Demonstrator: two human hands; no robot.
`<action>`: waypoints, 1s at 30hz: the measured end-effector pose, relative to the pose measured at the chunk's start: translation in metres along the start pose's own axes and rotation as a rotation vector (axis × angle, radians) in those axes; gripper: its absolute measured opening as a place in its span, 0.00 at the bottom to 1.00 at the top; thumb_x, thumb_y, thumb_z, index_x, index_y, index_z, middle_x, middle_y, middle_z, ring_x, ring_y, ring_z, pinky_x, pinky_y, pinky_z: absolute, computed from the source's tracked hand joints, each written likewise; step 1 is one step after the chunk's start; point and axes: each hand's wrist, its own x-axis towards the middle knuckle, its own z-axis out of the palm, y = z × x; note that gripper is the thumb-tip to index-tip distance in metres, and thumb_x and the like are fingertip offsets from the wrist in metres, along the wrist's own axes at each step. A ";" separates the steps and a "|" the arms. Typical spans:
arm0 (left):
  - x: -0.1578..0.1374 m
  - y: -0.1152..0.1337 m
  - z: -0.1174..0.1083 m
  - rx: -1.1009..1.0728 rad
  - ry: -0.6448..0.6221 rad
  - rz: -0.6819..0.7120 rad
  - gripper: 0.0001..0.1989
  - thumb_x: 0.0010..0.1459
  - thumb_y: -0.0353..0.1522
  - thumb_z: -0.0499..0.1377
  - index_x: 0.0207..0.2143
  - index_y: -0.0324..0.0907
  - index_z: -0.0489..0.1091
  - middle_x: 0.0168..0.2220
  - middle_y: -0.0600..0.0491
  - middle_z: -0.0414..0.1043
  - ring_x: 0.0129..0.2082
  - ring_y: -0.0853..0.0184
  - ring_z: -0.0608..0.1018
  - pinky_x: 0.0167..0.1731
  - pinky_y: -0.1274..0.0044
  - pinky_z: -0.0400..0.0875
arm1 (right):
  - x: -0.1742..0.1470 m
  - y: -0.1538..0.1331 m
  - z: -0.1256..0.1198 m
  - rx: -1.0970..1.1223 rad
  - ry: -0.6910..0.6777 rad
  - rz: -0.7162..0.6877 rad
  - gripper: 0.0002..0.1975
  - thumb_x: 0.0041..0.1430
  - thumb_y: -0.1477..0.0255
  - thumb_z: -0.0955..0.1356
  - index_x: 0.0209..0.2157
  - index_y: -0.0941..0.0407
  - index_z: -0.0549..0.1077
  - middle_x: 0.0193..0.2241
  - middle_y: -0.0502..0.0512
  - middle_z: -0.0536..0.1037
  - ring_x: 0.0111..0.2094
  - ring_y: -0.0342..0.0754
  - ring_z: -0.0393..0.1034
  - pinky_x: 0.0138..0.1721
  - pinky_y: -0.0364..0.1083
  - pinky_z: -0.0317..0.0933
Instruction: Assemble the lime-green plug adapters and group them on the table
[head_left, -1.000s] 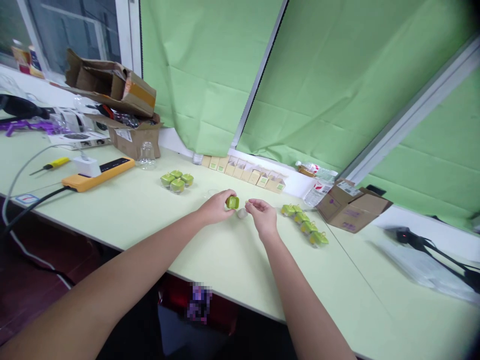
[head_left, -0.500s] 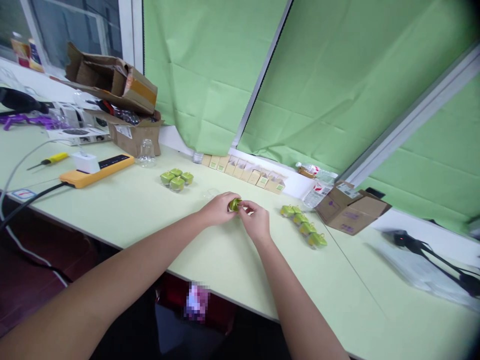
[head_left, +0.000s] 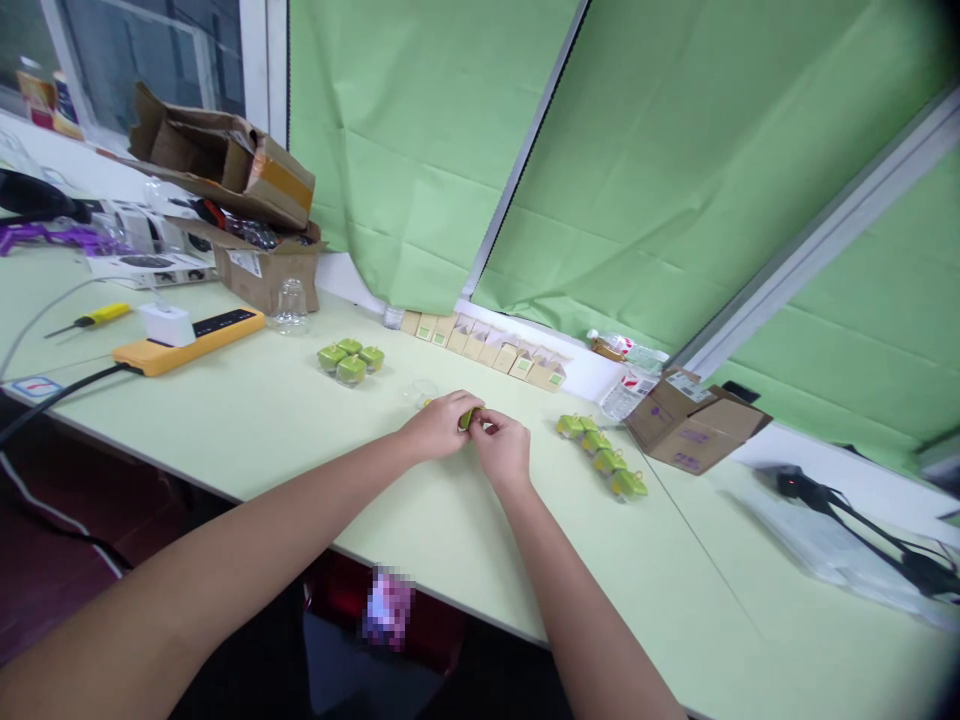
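Above the middle of the table, my left hand [head_left: 437, 426] is closed round a small shiny green square piece [head_left: 466, 419], most of it hidden by the fingers. My right hand [head_left: 504, 446] meets it from the other side, its thumb and fingertips pinched at the piece's edge. Just behind my left hand lies a small clear plastic piece [head_left: 420, 390], with a bit of yellow beside it. To the left sits a cluster of several green-topped clear tubs [head_left: 351, 370]. On the right, a slanting row of similar green-topped tubs [head_left: 609, 460] shows small loops on top.
Small tan boxes [head_left: 484, 345] line the back edge. An orange power strip [head_left: 187, 342], a yellow screwdriver [head_left: 105, 315], a clear jar [head_left: 291, 305] and cardboard boxes [head_left: 266, 275] occupy the left. At right are plastic bottles [head_left: 624, 390], a carton [head_left: 690, 425] and a black cable [head_left: 847, 515].
The green piece has tilted between my hands and shows less of its top. My right fingers have closed further over its edge. The view has shifted slightly.
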 end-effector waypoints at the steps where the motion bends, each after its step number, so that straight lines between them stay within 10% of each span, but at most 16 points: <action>1: 0.000 0.000 0.000 0.006 -0.007 0.009 0.23 0.46 0.20 0.55 0.45 0.43 0.72 0.46 0.49 0.74 0.44 0.63 0.77 0.44 0.72 0.72 | 0.000 0.001 0.001 -0.001 0.005 -0.006 0.10 0.52 0.69 0.65 0.27 0.49 0.80 0.25 0.47 0.79 0.24 0.46 0.68 0.30 0.44 0.60; 13: 0.006 -0.006 -0.007 -0.101 0.083 -0.070 0.21 0.52 0.28 0.60 0.50 0.41 0.71 0.48 0.47 0.74 0.40 0.65 0.77 0.39 0.75 0.74 | 0.009 0.003 -0.010 0.262 0.026 0.065 0.15 0.54 0.62 0.70 0.42 0.53 0.76 0.44 0.56 0.80 0.35 0.49 0.76 0.35 0.48 0.71; 19: 0.007 0.003 -0.006 -0.157 0.090 -0.042 0.23 0.51 0.26 0.60 0.51 0.42 0.71 0.51 0.47 0.73 0.45 0.64 0.77 0.39 0.77 0.74 | 0.015 0.009 -0.012 0.713 -0.162 0.329 0.20 0.45 0.61 0.77 0.38 0.57 0.75 0.38 0.58 0.81 0.36 0.50 0.77 0.39 0.51 0.74; 30: 0.005 0.009 -0.004 -0.120 0.066 0.003 0.23 0.50 0.24 0.59 0.51 0.43 0.73 0.52 0.48 0.74 0.45 0.63 0.77 0.44 0.74 0.73 | 0.014 0.009 -0.018 0.779 -0.272 0.337 0.20 0.43 0.61 0.78 0.36 0.57 0.78 0.35 0.56 0.81 0.37 0.48 0.76 0.46 0.51 0.72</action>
